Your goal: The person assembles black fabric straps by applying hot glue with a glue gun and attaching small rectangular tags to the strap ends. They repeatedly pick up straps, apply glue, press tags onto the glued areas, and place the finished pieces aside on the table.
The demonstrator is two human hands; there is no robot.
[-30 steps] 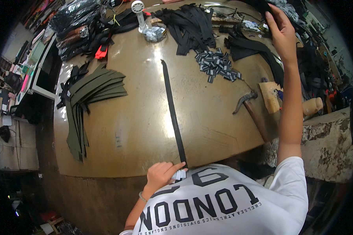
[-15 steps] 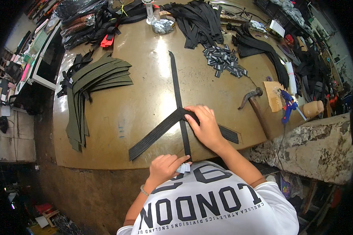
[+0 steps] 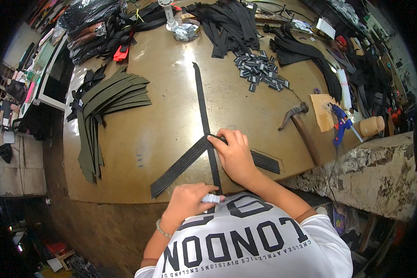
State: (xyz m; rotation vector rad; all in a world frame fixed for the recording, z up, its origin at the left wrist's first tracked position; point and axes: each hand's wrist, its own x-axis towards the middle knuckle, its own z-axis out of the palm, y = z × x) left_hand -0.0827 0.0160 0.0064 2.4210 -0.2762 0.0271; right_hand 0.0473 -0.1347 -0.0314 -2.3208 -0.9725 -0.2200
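Note:
A black webbing strap piece (image 3: 178,167) lies bent in an upside-down V on the table. A narrow black strap (image 3: 200,99) runs lengthwise through its peak toward me. My right hand (image 3: 236,155) is closed at the peak, thumb and fingertips gripping the straps where they meet; its palm hides part of the V's right arm. Just over the table's near edge, my left hand (image 3: 187,200) has its fingers curled around a small pale grey-white piece (image 3: 211,199), beside the narrow strap's near end. What that piece is cannot be made out.
Olive webbing strips (image 3: 116,92) lie at left. Toward the back are black straps (image 3: 229,28), a pile of small dark tags (image 3: 259,70) and a clear tub (image 3: 186,33). A hammer (image 3: 305,132), a blue glue gun (image 3: 340,124) and a tan cup (image 3: 371,126) lie at right.
My left hand has drawn back slightly from the narrow strap's near end, and the pale piece in it shows more. My right hand stays at the peak. The whole view has shifted a little.

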